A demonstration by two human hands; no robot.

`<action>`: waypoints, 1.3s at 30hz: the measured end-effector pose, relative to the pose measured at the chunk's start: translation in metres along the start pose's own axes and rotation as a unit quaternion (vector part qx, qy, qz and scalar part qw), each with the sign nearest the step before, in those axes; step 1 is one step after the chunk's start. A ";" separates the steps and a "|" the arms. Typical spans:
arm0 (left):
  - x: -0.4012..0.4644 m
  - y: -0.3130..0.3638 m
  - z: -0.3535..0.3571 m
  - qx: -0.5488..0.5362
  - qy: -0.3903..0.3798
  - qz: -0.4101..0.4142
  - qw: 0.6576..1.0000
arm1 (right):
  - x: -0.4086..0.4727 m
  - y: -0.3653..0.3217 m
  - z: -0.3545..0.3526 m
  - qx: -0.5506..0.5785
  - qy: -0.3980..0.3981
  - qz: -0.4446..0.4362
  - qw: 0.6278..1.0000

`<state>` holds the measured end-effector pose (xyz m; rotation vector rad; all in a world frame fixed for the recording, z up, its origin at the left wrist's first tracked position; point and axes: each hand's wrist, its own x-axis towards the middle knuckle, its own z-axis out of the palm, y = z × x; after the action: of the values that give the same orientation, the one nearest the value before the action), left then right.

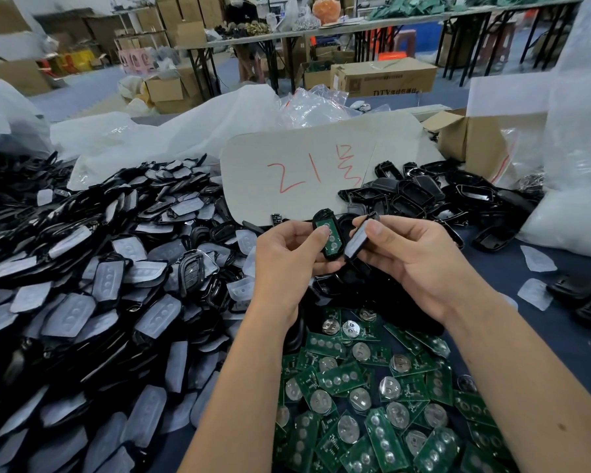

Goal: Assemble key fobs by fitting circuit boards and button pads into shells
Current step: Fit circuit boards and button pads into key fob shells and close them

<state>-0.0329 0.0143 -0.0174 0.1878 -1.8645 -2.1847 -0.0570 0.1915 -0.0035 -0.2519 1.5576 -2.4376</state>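
Lying nearest, at six o'clock, loose green circuit boards heap on the table. Above them the left hand grips a black shell with a board seated inside, long axis near upright toward twelve. The right hand pinches a button pad shell, tilted toward one o'clock. Farther, at nine, padded shells pile high.

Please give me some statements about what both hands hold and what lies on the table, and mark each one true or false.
1. The left hand holds a black oval shell half with a green circuit board seated in it. True.
2. The right hand is empty. False: it pinches a second black shell piece with a pale button pad.
3. The heap of loose green circuit boards lies near the forearms. True.
4. The grey card with red writing lies on top of the circuit boards. False: it lies beyond the hands.
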 end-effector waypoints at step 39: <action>-0.011 -0.008 0.013 0.179 -0.094 0.103 0.974 | 0.003 0.008 -0.010 -0.253 0.112 -0.098 0.956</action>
<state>-0.0266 0.0304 -0.0237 -0.1464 -2.2591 -1.7704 -0.0613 0.1959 -0.0153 -0.2309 2.3522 -2.2188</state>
